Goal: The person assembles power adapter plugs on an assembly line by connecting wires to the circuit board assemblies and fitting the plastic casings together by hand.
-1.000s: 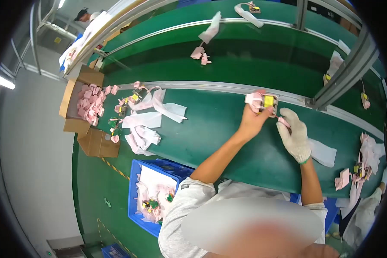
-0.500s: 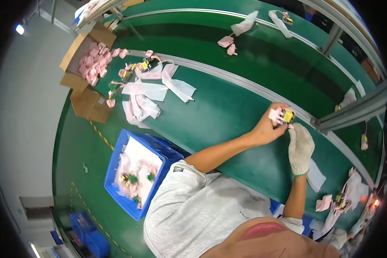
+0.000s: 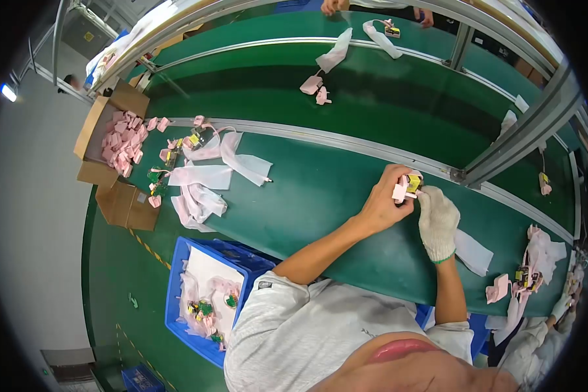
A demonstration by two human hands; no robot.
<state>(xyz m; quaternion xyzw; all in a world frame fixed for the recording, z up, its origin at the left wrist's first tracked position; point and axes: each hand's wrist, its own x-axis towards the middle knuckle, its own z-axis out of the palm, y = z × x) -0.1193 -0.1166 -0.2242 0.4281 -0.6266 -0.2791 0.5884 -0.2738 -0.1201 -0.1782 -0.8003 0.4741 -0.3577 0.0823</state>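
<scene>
Bare fingers of my left hand (image 3: 383,201) are closed round a small assembly (image 3: 413,183) with a yellow block and pale pink plastic parts, held above the green work surface (image 3: 287,215). My right hand (image 3: 439,224), in a white knitted glove, has its fingers pressed together against the right side of that assembly. What the gloved fingertips pinch is too small and hidden to name. A white translucent sleeve (image 3: 473,252) lies on the surface just right of the glove.
Pink parts fill a cardboard box (image 3: 93,140) at the left, beside circuit boards with white sleeves (image 3: 201,176). A blue bin (image 3: 176,307) stands below. A metal post (image 3: 526,127) rises at right, near more assemblies (image 3: 528,277). Co-workers' hands (image 3: 336,6) show at top and right.
The head view has shifted and turned. The assembly in my left hand is tilted differently. My gloved fingers, earlier round a pink piece beside it, are now against the assembly. A co-worker's hands appear at the top.
</scene>
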